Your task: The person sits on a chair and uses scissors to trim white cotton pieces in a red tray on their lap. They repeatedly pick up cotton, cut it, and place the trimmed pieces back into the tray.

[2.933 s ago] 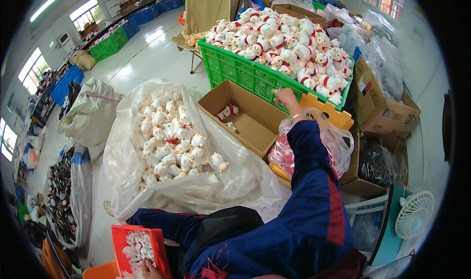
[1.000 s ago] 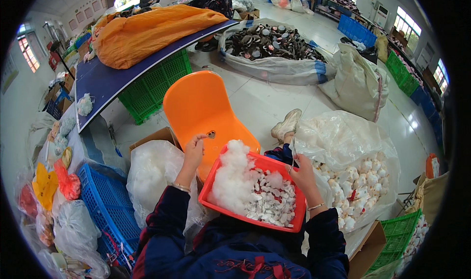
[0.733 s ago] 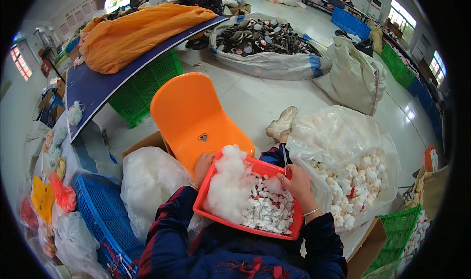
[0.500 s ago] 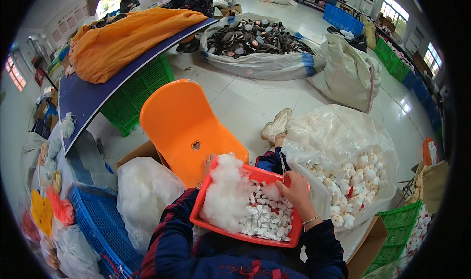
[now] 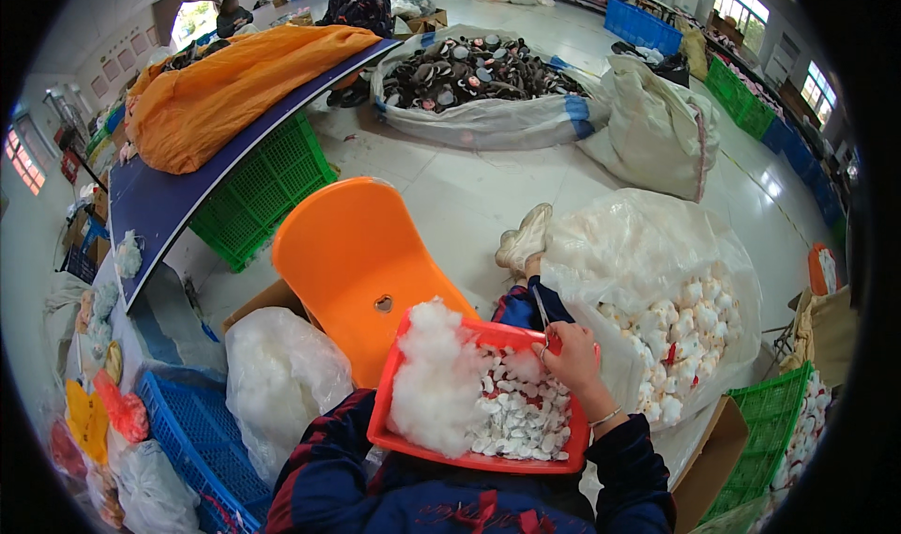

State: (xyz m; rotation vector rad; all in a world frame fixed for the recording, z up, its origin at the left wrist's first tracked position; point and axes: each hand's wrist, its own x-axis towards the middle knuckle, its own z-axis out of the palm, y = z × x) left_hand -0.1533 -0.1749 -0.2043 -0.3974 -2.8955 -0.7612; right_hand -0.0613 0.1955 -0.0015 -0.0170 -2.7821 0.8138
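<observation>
A red plastic tray (image 5: 380, 431) rests on my lap, with white stuffing fluff (image 5: 427, 384) heaped on its left side. Small white pieces (image 5: 521, 426) fill its right side, and a little tuft of fluff lies above them. Over the tray's far right corner, my right hand (image 5: 568, 356) is closed on a slim, scissor-like metal tool (image 5: 542, 307) that points up and away. My left sleeve (image 5: 324, 459) reaches to the tray's left side; the left hand is hidden behind the tray and fluff.
An orange chair (image 5: 357, 252) stands just beyond the tray. To the right lies a clear bag (image 5: 648, 224) of small white stuffed pieces. A blue crate (image 5: 202, 440) and a plastic bag (image 5: 282, 374) stand left. Another person (image 5: 357, 4) sits at the back, beyond the purple table (image 5: 141, 196).
A sliver of my left hand at the tray's far left edge has gone out of sight. My right hand stays over the tray with the metal tool. The whole view has shifted slightly.
</observation>
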